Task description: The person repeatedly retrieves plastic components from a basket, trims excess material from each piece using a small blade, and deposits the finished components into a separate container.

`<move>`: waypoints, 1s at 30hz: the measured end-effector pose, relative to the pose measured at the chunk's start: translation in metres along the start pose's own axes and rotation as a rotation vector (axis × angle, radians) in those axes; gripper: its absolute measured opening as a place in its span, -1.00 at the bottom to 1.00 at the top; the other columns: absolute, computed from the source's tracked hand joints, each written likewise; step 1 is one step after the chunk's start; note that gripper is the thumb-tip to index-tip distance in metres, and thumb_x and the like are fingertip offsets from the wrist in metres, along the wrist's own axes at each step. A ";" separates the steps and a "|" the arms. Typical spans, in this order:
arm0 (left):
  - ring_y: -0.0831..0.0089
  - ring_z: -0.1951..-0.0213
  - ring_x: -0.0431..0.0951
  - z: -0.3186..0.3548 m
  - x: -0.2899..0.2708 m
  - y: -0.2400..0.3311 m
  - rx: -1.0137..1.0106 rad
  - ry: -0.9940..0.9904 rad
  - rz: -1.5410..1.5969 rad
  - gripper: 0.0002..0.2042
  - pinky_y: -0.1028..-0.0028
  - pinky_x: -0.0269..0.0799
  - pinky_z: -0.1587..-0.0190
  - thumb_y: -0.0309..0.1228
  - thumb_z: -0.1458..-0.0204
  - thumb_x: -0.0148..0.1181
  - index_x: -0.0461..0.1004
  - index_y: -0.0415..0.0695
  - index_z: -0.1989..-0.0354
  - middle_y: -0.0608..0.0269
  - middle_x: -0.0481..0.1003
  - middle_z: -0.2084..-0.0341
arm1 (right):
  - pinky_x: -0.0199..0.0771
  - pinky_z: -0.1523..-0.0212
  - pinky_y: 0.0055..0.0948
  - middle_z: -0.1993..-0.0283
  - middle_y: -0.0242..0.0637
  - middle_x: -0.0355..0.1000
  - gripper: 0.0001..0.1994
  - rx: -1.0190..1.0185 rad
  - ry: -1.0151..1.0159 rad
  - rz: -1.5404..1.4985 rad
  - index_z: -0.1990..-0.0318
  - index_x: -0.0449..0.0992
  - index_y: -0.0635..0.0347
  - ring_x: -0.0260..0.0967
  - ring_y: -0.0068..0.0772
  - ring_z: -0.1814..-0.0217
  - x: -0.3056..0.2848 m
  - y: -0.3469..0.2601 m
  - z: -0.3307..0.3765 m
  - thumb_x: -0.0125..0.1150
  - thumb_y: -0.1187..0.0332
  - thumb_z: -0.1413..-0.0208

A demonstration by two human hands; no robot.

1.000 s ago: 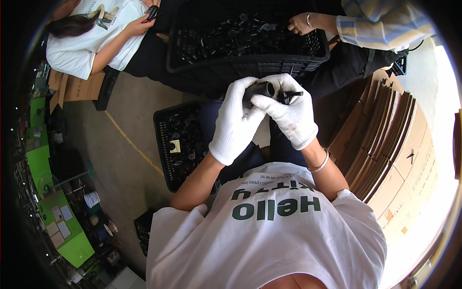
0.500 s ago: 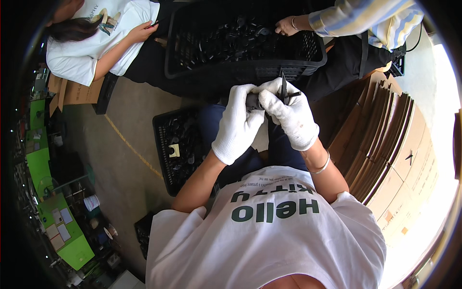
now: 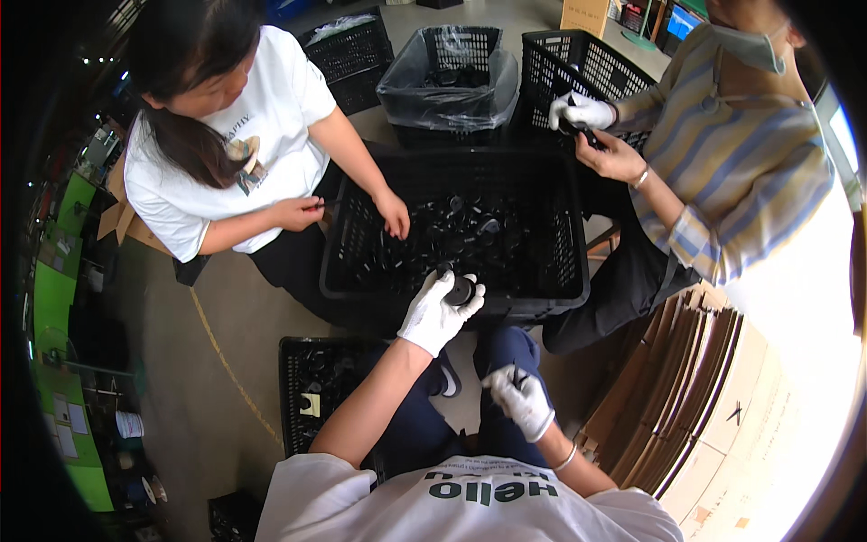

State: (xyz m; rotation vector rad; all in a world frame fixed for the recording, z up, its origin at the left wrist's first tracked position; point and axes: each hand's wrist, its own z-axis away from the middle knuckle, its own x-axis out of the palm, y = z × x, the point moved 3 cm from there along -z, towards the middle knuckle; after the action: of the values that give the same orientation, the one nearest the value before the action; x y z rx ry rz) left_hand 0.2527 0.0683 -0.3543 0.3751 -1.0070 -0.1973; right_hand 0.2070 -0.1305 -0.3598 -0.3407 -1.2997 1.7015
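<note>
My left hand [image 3: 435,313], in a white glove, is closed on a round black plastic part [image 3: 461,291] over the near rim of a large black crate [image 3: 452,305]. That part has a disc-shaped face with a small centre hole. Loose black plastic parts [image 3: 470,230] fill the bottom of the crate. Lower and to the right, above my thigh, my gloved right hand [image 3: 522,405] is closed around a slim dark knife [image 3: 517,378]; only a short piece of it shows.
A person in a white shirt [image 3: 298,99] reaches into the crate from the left. Another in a striped shirt [image 3: 750,154] holds a black part at right. A smaller crate [image 3: 289,397] stands by my left leg, flattened cardboard [image 3: 673,379] at right, a bag-lined crate [image 3: 447,108] beyond.
My hands have parted: the left moved forward to the crate with the part, the right drew back toward my lap. The view has tilted up. The striped-shirt person's hands are out of the crate.
</note>
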 end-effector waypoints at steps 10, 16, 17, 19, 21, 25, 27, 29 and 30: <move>0.23 0.13 0.43 -0.322 0.050 0.156 0.497 -0.312 -0.371 -0.82 0.09 0.39 0.01 -0.47 -0.09 -0.11 0.35 -0.17 0.16 0.13 0.44 0.22 | 0.16 0.50 -0.64 0.59 -0.53 0.27 -0.78 0.306 -0.182 0.051 0.35 0.46 0.28 0.13 -0.71 0.55 0.014 0.044 -0.015 0.07 0.28 -0.18; 0.43 -0.17 0.26 -0.343 0.149 0.140 -0.732 -0.083 2.650 -0.66 0.05 -0.09 -0.24 -0.37 -0.18 -0.34 0.20 0.04 -0.12 0.22 0.35 -0.07 | 0.01 0.66 -0.71 0.62 -0.55 0.23 -0.71 0.239 0.053 0.016 0.31 0.46 0.23 0.02 -0.79 0.67 -0.017 0.038 -0.043 0.02 0.16 -0.20; 0.38 -0.06 0.32 -0.347 0.116 0.130 -0.855 -0.071 2.954 -0.70 0.11 0.02 -0.14 -0.36 -0.12 -0.24 0.26 0.01 -0.02 0.20 0.39 0.02 | 0.00 0.67 -0.71 0.64 -0.55 0.22 -0.71 0.246 0.035 -0.017 0.31 0.46 0.25 0.00 -0.78 0.69 -0.017 0.040 -0.047 0.01 0.17 -0.21; 0.30 0.17 0.45 -0.340 0.041 0.099 -1.138 -0.063 3.553 -0.78 0.21 0.24 0.07 -0.35 -0.01 -0.02 0.38 -0.05 0.16 0.18 0.48 0.21 | -0.01 0.67 -0.70 0.64 -0.54 0.22 -0.71 0.274 0.005 -0.024 0.31 0.46 0.26 0.00 -0.78 0.69 -0.017 0.050 -0.051 0.00 0.18 -0.21; 0.21 0.39 0.57 -0.320 -0.011 0.075 -1.534 -0.105 4.105 -0.83 0.32 0.46 0.27 -0.33 0.11 0.20 0.50 -0.11 0.34 0.15 0.56 0.40 | 0.10 0.58 -0.67 0.60 -0.53 0.25 -0.74 0.343 -0.009 -0.034 0.34 0.46 0.27 0.08 -0.75 0.61 -0.017 0.055 -0.054 0.03 0.22 -0.20; 0.03 0.06 0.43 -0.256 -0.057 0.016 -0.253 -0.070 3.836 -0.56 0.18 0.36 0.03 -0.10 0.06 0.17 0.34 -0.11 0.07 -0.05 0.36 0.11 | 0.20 0.48 -0.64 0.57 -0.51 0.28 -0.76 0.411 -0.013 -0.032 0.37 0.45 0.27 0.15 -0.71 0.53 -0.023 0.055 -0.049 0.06 0.25 -0.18; -0.01 0.02 0.40 -0.248 -0.075 0.006 0.074 0.034 3.802 -0.51 0.14 0.35 0.02 -0.13 0.06 0.18 0.23 -0.06 -0.01 -0.05 0.28 0.02 | 0.19 0.49 -0.63 0.58 -0.51 0.27 -0.76 0.394 -0.007 -0.038 0.37 0.45 0.27 0.14 -0.71 0.54 -0.024 0.055 -0.048 0.06 0.25 -0.18; 0.00 0.02 0.41 -0.247 -0.086 -0.002 0.148 0.180 3.727 -0.53 0.15 0.36 0.03 -0.18 0.04 0.18 0.22 -0.02 -0.03 -0.06 0.26 0.01 | 0.17 0.50 -0.63 0.60 -0.51 0.26 -0.76 0.368 0.005 -0.048 0.37 0.45 0.27 0.13 -0.71 0.55 -0.023 0.056 -0.049 0.06 0.25 -0.18; -0.02 0.05 0.42 -0.249 -0.095 -0.004 0.084 0.195 3.698 -0.56 0.15 0.35 0.03 -0.23 0.04 0.16 0.24 -0.03 -0.02 -0.09 0.29 0.06 | 0.15 0.51 -0.63 0.61 -0.51 0.25 -0.75 0.360 0.007 -0.049 0.37 0.46 0.27 0.12 -0.71 0.55 -0.021 0.055 -0.048 0.05 0.25 -0.19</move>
State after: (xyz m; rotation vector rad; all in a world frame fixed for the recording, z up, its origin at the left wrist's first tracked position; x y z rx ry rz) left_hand 0.4153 0.1495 -0.5496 1.4129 -0.0084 -2.5181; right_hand 0.2234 -0.1187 -0.4334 -0.1021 -0.9626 1.8476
